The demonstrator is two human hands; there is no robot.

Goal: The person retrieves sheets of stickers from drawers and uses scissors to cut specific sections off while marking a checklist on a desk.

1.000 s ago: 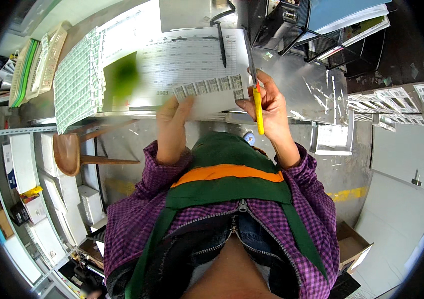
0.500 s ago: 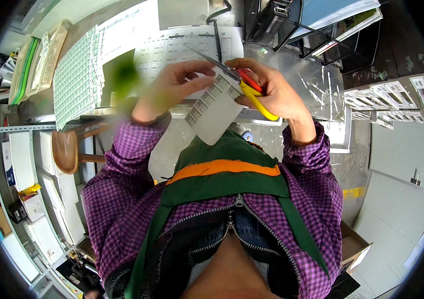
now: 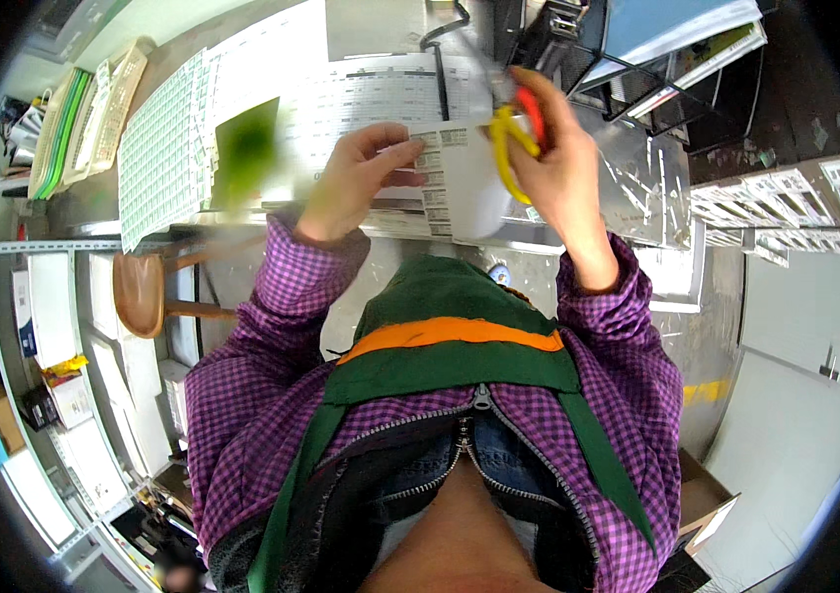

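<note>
Cluttered desk (image 3: pixel 637 188) ahead; left hand (image 3: pixel 356 178) pinches label strip (image 3: pixel 445 178); right hand (image 3: pixel 558 163) grips scissors (image 3: pixel 514 138).

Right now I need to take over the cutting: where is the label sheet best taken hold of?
Grip the label sheet by its left edge, coming from the left, as the left hand does. The scissors in the right hand sit at its upper right corner, so that side is best kept free.

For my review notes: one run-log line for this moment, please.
left hand: holds label strip | right hand: grips yellow-handled scissors | desk: printed sheets
</note>
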